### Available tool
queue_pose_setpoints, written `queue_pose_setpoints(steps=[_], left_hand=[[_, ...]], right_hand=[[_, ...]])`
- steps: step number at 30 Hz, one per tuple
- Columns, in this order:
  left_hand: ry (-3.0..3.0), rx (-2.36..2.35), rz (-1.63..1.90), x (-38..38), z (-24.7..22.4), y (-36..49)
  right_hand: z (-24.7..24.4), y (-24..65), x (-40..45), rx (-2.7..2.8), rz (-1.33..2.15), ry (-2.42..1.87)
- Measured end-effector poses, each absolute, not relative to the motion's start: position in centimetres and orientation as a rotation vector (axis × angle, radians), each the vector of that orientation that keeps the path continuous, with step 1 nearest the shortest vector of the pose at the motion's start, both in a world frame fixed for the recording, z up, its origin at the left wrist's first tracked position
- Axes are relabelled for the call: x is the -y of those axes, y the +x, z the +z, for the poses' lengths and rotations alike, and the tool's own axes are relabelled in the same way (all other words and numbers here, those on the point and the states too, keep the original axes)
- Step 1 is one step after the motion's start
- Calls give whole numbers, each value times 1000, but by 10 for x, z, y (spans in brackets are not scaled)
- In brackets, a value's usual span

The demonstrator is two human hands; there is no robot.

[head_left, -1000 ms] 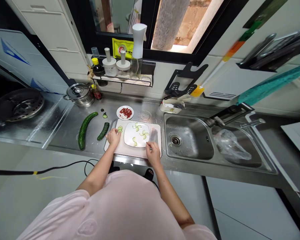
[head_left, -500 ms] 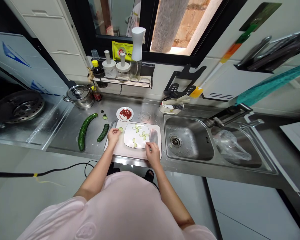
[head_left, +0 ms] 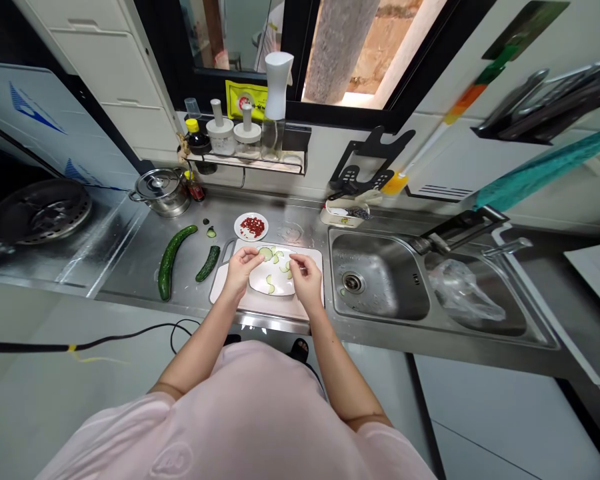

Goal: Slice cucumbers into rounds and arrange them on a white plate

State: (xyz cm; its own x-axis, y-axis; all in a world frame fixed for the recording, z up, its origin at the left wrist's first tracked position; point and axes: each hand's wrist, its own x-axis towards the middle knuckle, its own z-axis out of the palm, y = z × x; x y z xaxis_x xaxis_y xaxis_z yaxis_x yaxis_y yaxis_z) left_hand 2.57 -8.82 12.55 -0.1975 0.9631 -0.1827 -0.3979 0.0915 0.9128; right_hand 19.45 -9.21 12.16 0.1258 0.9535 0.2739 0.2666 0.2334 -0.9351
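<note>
My left hand [head_left: 241,270] pinches a round cucumber slice [head_left: 265,254] over the upper left of a white square plate [head_left: 280,288]. My right hand [head_left: 307,279] is closed in a pinch above the plate's right side; whether something thin is between its fingertips I cannot make out. Thin curved cucumber pieces [head_left: 270,283] lie on the plate, some grouped in pinwheel shapes partly hidden by my fingers. Beneath the plate is a pale cutting board [head_left: 247,304]. A knife blade on the board's right is mostly covered by my right hand.
Left of the board lie a long cucumber [head_left: 173,261], a shorter cut cucumber [head_left: 208,264] and small end pieces [head_left: 211,232]. A small plate of chopped red bits [head_left: 251,227] stands behind. A steel sink [head_left: 380,293] is to the right, a lidded pot [head_left: 161,193] at back left.
My left hand has moved right from the board's left side, bringing the cucumber slice over the plate. My right hand has risen from the plate's lower right corner to its right side.
</note>
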Motion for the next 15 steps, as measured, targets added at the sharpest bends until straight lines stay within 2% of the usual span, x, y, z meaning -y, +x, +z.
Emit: queue_pose_setpoints(steps=[7, 15], left_hand=[[846, -1137, 1451, 98, 149, 31], [972, -1213, 1431, 104, 161, 38]], right_hand=[[160, 189, 82, 1491, 939, -1182], [175, 178, 79, 1650, 956, -1076]])
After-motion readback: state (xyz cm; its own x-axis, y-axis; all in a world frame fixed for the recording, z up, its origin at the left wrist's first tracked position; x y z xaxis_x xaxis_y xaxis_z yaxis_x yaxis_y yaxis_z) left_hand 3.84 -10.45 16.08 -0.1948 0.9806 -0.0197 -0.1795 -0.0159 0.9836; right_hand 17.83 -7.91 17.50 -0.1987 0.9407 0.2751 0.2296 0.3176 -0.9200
